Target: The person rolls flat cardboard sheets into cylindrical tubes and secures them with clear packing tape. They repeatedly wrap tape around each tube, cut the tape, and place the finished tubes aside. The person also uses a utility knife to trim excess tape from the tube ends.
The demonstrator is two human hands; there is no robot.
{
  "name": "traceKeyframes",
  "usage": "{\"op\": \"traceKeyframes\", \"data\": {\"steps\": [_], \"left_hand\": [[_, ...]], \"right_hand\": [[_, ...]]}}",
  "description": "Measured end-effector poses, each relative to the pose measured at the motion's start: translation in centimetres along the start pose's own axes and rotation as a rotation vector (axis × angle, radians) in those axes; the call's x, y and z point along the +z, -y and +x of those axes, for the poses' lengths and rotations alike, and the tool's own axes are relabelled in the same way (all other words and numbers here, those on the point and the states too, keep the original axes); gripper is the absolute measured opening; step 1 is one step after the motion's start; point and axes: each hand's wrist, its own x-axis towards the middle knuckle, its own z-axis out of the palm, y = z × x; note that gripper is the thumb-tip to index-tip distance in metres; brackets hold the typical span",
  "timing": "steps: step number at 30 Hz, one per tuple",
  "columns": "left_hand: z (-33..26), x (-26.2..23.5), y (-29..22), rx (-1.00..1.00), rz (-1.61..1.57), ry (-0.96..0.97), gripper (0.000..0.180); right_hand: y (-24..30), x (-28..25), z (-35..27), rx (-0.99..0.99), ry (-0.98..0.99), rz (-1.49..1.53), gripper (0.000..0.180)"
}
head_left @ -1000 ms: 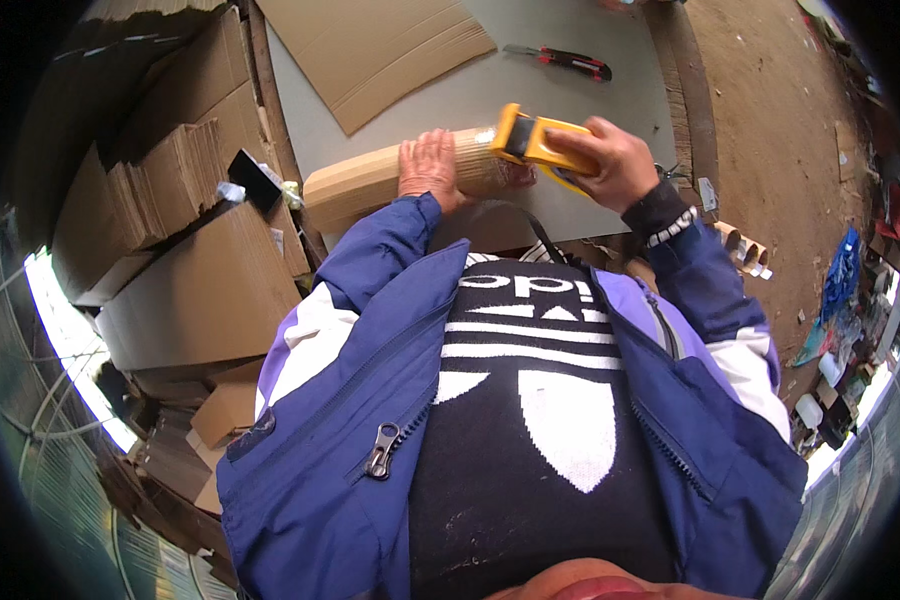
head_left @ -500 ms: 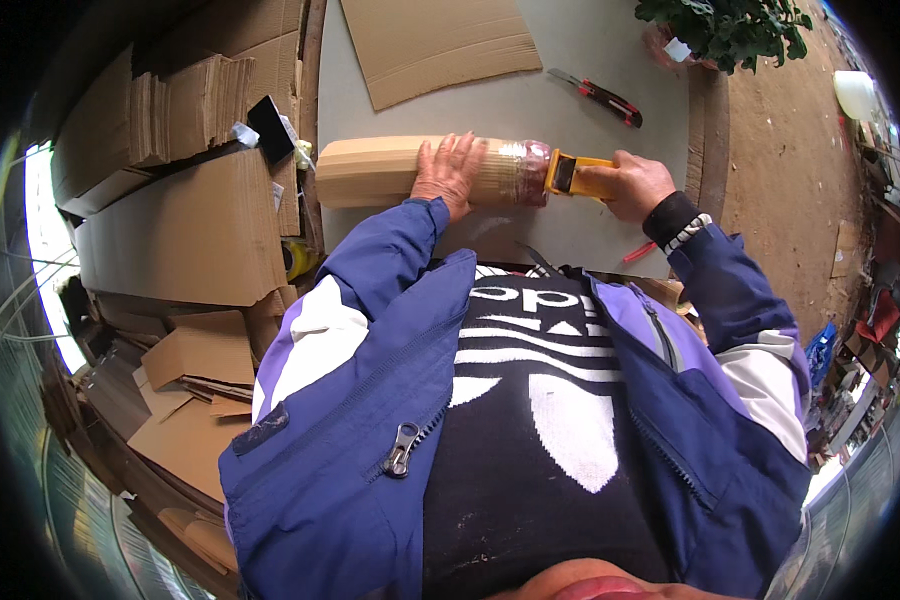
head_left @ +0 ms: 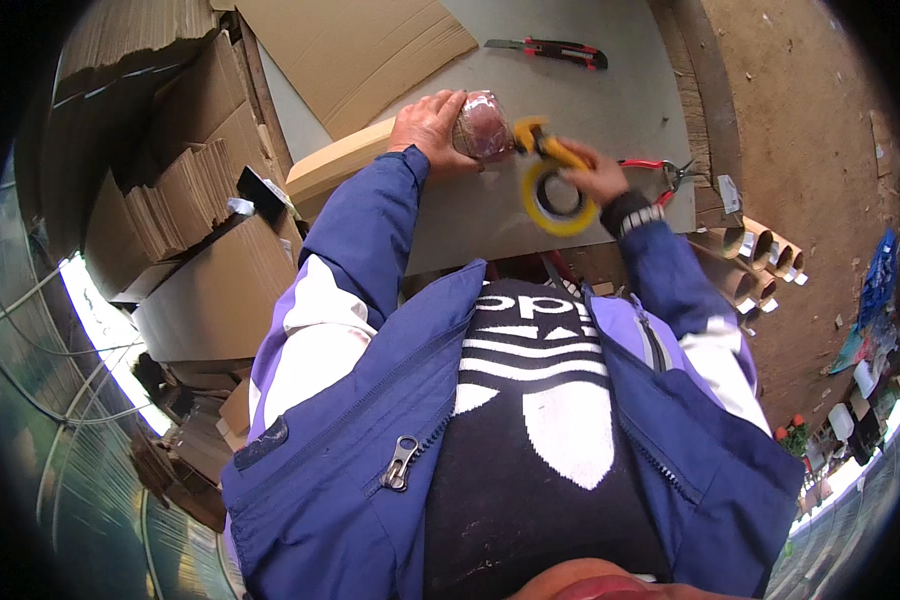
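Note:
A long cardboard roll (head_left: 345,165) lies across the grey table (head_left: 610,95), and its right end (head_left: 482,125) is wrapped in clear tape. My left hand (head_left: 425,125) presses down on the roll just left of that taped end. My right hand (head_left: 595,175) grips a yellow tape dispenser (head_left: 555,190), blurred by motion, just right of the taped end and touching it.
A red and black utility knife (head_left: 550,50) lies at the far side of the table, beside a flat cardboard sheet (head_left: 355,50). Red-handled pliers (head_left: 660,170) rest near my right wrist. Folded cardboard boxes (head_left: 175,210) are stacked to the left; cardboard tubes (head_left: 755,260) lie on the right.
The dispenser has swung from lying in line with the roll's end to hanging below it at my right hand. The view has tilted, and my left hand has stayed on the roll.

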Motion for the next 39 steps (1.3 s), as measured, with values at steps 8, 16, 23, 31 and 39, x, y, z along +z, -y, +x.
{"op": "traceKeyframes", "data": {"steps": [8, 16, 23, 31, 39], "left_hand": [[2.6, -0.1, 2.3, 0.054, -0.087, 0.04, 0.113], [0.0, 0.1, 1.7, 0.177, 0.006, -0.051, 0.11], [-8.1, 4.8, 3.4, 0.103, -0.101, -0.16, 0.11], [-14.4, 8.1, 1.7, -0.097, -0.253, -0.363, 0.102], [-17.7, 12.3, -0.2, -0.235, -0.284, -0.506, 0.098]], "right_hand": [[-3.6, 2.6, -13.4, 0.186, 0.183, -0.068, 0.068], [-2.5, 12.6, 4.2, 0.143, 0.263, -0.412, 0.059], [8.5, 6.5, -7.7, 0.092, 0.429, -0.816, 0.066], [19.8, 10.6, 1.9, -0.621, 0.365, -1.071, 0.055], [20.1, 21.3, 7.5, -0.06, 0.763, -1.776, 0.057]]}}
